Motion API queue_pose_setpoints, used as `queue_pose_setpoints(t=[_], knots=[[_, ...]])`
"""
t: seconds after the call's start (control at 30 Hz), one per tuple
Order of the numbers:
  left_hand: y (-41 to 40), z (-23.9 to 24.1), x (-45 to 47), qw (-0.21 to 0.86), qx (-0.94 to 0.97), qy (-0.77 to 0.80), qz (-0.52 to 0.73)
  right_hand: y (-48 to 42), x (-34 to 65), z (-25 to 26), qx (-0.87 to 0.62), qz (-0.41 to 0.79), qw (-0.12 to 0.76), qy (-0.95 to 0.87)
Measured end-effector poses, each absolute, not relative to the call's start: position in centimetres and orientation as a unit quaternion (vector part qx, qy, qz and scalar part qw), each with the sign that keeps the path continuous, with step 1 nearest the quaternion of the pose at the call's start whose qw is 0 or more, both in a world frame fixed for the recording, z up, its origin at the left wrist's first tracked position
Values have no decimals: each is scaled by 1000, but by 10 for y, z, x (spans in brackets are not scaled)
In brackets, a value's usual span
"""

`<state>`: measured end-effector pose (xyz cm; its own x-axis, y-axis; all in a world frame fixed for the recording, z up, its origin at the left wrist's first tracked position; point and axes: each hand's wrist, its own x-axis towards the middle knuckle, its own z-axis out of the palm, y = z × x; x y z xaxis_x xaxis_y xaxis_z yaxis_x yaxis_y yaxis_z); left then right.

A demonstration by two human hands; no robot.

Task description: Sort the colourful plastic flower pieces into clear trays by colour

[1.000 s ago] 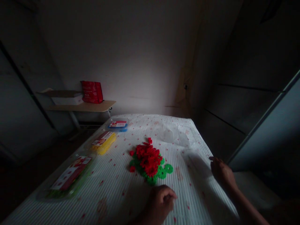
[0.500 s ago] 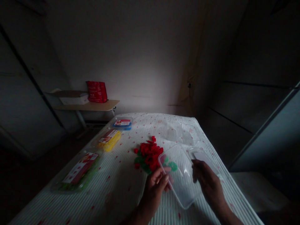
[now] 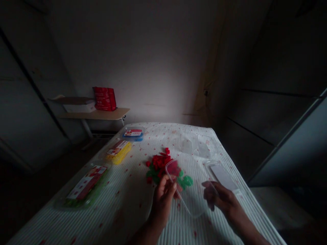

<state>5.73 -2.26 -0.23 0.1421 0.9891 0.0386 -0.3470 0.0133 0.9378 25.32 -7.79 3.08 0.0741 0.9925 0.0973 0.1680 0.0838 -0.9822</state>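
My left hand (image 3: 163, 194) is closed on the left edge of a clear plastic lid (image 3: 192, 204), which is tilted above the table. My right hand (image 3: 218, 195) is at the lid's right edge with its fingers bent and apart. Its fingertips overlap the lid, but whether they touch it I cannot tell. Beyond the lid lies a heap of small red pieces (image 3: 159, 161). Green pieces (image 3: 187, 182) lie around it, some seen through the plastic. Close to my right hand is a clear container with a pale card or label (image 3: 224, 177).
Along the left side stand clear boxes with labels, holding green (image 3: 87, 190), yellow (image 3: 122, 153) and blue contents (image 3: 134, 134). More clear plastic containers (image 3: 198, 144) sit at the back right of the striped tablecloth (image 3: 122, 217). A red bag (image 3: 104, 98) stands on a side table.
The lid has shifted slightly left and tilted differently. My left hand moved a little left with it. My right hand has come left so that its fingers overlap the lid's edge.
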Motion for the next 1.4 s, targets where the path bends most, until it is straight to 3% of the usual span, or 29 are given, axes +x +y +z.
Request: queue_pose_setpoints(t=[0.1, 0.2, 0.27, 0.37, 0.53, 0.8, 1.4], knots=[[-23, -3, 57, 638, 454, 346, 517, -90, 257, 35, -575, 287, 483, -595], [-24, -7, 60, 663, 465, 333, 483, -100, 276, 37, -637, 14, 455, -623], [-25, -11, 63, 672, 467, 333, 468, -103, 293, 35, -657, -137, 392, -629], [-26, -17, 67, 683, 467, 334, 452, -102, 316, 30, -664, -246, 265, -655], [-29, -22, 69, 685, 474, 338, 438, -88, 338, 13, -681, -287, 130, -661], [-29, -20, 68, 688, 479, 337, 429, -71, 354, -24, -624, -338, 70, -701], [-28, -28, 68, 678, 505, 323, 426, -64, 353, -26, -670, -247, 91, -694]])
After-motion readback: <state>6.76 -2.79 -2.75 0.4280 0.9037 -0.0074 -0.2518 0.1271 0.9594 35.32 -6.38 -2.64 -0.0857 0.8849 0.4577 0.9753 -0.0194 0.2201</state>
